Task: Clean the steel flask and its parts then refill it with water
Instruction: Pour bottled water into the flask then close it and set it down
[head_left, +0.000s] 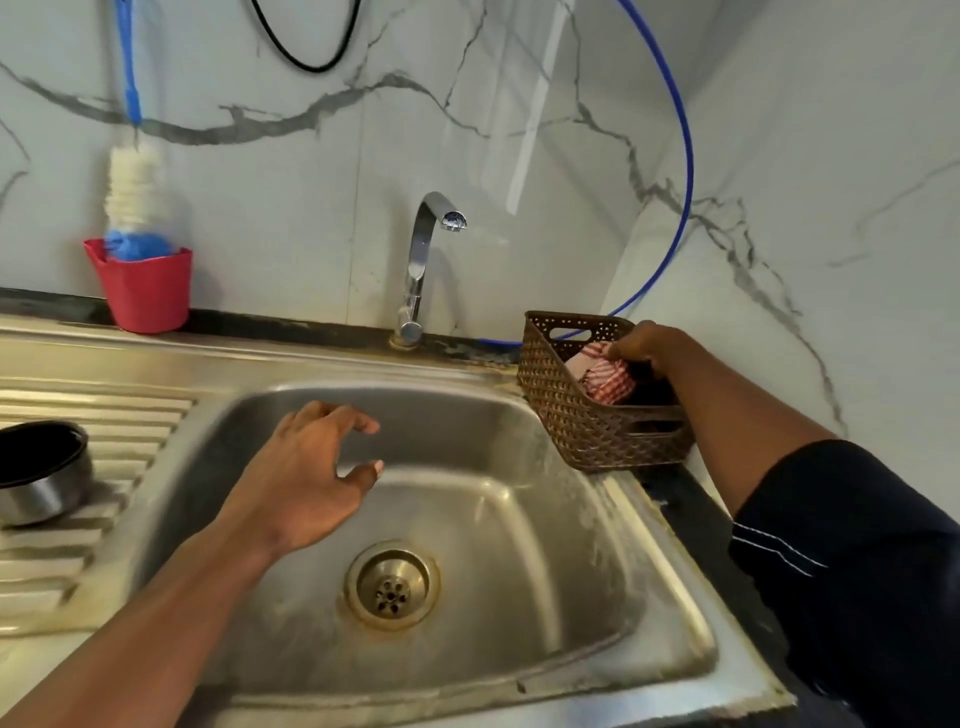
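Observation:
A steel part with a dark inside (39, 475), maybe a cup or lid of the flask, sits on the ribbed drainboard at the left edge. The flask body is out of sight. My left hand (311, 467) hovers over the sink basin (519, 519) with curled fingers spread and nothing in them. My right hand (647, 345) reaches into a brown woven basket (576, 415) and pinches a red-and-white checked cloth (602, 376) lying inside it.
A chrome tap (423, 260) stands behind the basin, with no water running. A red cup (145, 288) holds a blue-handled white bottle brush (135, 182) at the back left. The drain (392, 584) is open. A blue hose (683, 171) curves along the marble wall.

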